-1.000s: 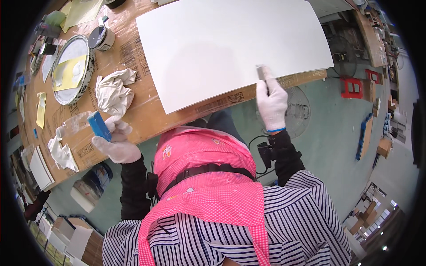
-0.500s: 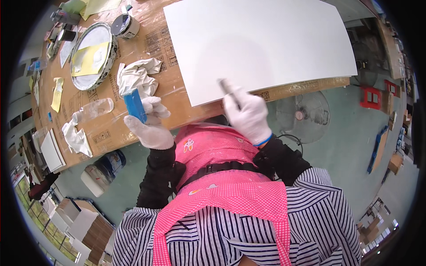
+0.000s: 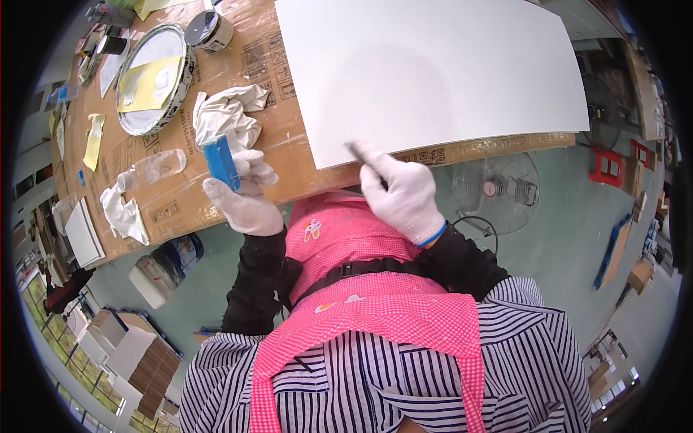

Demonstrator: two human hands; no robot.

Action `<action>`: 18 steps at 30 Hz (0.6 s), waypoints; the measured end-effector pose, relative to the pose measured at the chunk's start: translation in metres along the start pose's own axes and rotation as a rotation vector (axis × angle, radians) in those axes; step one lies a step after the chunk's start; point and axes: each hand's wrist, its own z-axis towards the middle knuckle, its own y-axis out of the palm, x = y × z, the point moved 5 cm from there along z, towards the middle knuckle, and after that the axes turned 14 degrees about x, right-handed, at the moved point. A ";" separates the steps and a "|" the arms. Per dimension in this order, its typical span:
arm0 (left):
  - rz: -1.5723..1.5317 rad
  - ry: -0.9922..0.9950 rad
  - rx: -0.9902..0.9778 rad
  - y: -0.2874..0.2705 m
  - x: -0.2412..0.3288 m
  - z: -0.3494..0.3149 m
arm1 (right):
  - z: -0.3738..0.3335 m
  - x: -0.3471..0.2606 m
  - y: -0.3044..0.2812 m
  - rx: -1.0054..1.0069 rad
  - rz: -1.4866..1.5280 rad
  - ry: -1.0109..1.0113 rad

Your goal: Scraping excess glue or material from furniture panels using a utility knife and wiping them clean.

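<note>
In white knit gloves, both of my hands are raised near the front edge of the table. My left hand (image 3: 249, 198) grips a small blue block (image 3: 221, 163) between thumb and fingers. It is held upright, close to a crumpled white cloth (image 3: 224, 115). My right hand (image 3: 401, 193) is closed around a slim dark grey tool (image 3: 355, 153), whose tip points up and to the left. Its exact kind does not show. The tool is over the near left corner of a large white sheet (image 3: 447, 79), and I cannot tell whether it touches.
Brown cardboard (image 3: 285, 151) covers the table. On the left are a paint-smeared round lid (image 3: 164, 54) with yellow paper (image 3: 153, 83), a small tub (image 3: 209, 30), a clear bottle (image 3: 162, 166) and a second cloth (image 3: 123, 215). A floor fan (image 3: 494, 189) stands beyond the table's front edge.
The view has shifted slightly. My right hand has moved a little, and its tool tip is lower and further left. My left hand still holds the blue block.
</note>
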 end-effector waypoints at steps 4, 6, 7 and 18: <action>0.006 0.011 -0.051 0.005 -0.001 0.000 | 0.001 -0.001 -0.003 0.067 0.009 -0.001; 0.010 0.006 -0.043 0.007 -0.001 0.000 | -0.003 -0.007 0.011 -0.064 -0.037 -0.096; -0.003 0.017 -0.044 0.007 -0.001 0.001 | -0.003 -0.006 0.011 -0.063 -0.035 -0.096; -0.189 0.138 0.093 0.043 0.016 0.026 | -0.018 -0.020 0.027 -0.331 0.042 -0.316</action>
